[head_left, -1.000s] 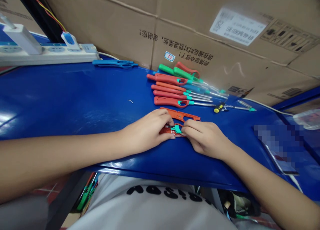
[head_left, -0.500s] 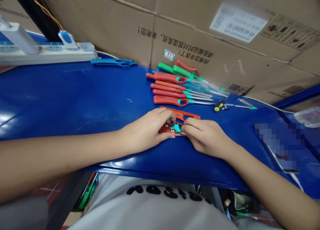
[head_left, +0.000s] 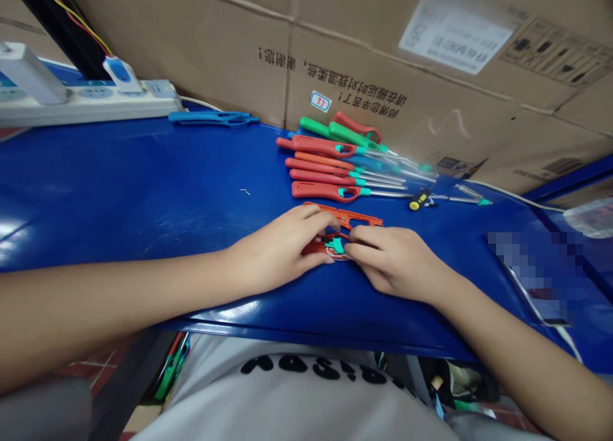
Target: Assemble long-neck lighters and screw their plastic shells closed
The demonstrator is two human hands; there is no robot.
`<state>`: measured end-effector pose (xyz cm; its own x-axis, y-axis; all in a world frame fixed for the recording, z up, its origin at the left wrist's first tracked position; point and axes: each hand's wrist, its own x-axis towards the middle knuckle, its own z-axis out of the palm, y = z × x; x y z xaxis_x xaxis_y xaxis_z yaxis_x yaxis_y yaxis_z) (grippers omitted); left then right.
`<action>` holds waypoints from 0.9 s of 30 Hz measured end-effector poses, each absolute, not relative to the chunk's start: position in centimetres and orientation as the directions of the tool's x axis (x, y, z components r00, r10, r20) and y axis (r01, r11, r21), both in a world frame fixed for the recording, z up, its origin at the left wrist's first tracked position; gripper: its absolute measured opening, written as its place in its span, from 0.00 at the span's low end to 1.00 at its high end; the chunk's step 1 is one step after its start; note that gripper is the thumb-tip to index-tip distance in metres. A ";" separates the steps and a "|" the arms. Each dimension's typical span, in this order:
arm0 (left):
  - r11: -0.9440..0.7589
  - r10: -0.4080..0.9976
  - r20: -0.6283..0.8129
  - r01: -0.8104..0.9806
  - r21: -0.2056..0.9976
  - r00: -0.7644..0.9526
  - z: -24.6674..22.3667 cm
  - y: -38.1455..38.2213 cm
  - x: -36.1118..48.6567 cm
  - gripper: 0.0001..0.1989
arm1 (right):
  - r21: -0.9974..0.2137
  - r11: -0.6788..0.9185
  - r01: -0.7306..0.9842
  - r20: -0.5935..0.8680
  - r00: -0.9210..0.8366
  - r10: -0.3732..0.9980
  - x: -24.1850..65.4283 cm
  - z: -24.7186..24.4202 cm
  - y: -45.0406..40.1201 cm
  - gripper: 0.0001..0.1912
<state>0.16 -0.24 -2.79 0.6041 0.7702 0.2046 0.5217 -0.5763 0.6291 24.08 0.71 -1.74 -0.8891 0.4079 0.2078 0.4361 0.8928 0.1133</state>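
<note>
An orange lighter housing half (head_left: 312, 246) lies near the table's front edge, with a green trigger (head_left: 337, 244) and a white wire in it. My left hand (head_left: 292, 240) grips its left end between thumb and fingers. At its right end my right hand (head_left: 387, 259) is closed, fingertips pinched at the housing beside the trigger; exactly what they pinch is hidden. Just behind lies a second orange housing half (head_left: 359, 218), partly covered by my left fingers. Farther back several finished-looking long-necked lighters (head_left: 325, 191) lie in a row, red, orange and green.
A blue lighter housing (head_left: 213, 118) lies at the back left, before a white power strip (head_left: 153, 97). Behind stands a large cardboard box (head_left: 215, 45). A small yellow-and-black part (head_left: 419, 201) lies right of the lighters. A blurred-out flat device (head_left: 531, 281) is at the right. Small wire bits (head_left: 245, 191) lie left.
The camera view has shifted slightly. Both hands stay around the orange housing half, with only slight finger movement.
</note>
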 end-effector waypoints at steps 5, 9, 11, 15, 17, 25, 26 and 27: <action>-0.678 0.705 0.243 0.530 0.510 0.667 -3.0 -0.3 -0.1 0.17 | 0.102 0.882 0.459 0.206 -0.878 0.433 24.2 -1.8 0.8 0.11; -0.744 0.660 0.260 0.565 0.357 0.705 -2.5 -0.4 -0.4 0.22 | 0.066 0.868 0.493 0.272 -0.845 0.460 24.3 -1.7 0.8 0.12; -0.764 0.645 0.271 0.585 0.272 0.715 -2.0 -0.6 -0.6 0.24 | 0.045 0.855 0.517 0.326 -0.817 0.476 24.5 -1.6 0.8 0.12; -0.773 0.632 0.253 0.621 0.129 0.733 -1.3 -0.9 -0.5 0.24 | 0.052 0.808 0.587 0.433 -0.742 0.511 25.6 -1.1 1.4 0.11; -0.765 0.642 0.218 0.634 0.114 0.735 -1.3 -1.1 -0.4 0.23 | 0.059 0.776 0.628 0.480 -0.699 0.530 26.4 -0.8 1.9 0.11; -0.733 0.679 0.176 0.644 0.218 0.713 -1.1 -1.3 -0.3 0.17 | -0.006 0.622 0.783 0.575 -0.506 0.643 28.6 -0.3 3.5 0.10; -0.733 0.679 0.178 0.643 0.221 0.712 -1.2 -1.3 -0.3 0.16 | -0.012 0.606 0.796 0.595 -0.481 0.644 28.9 -0.1 3.7 0.09; -0.736 0.676 0.182 0.639 0.224 0.714 -1.3 -1.1 -0.4 0.16 | -0.022 0.586 0.810 0.621 -0.448 0.643 29.3 0.0 3.9 0.09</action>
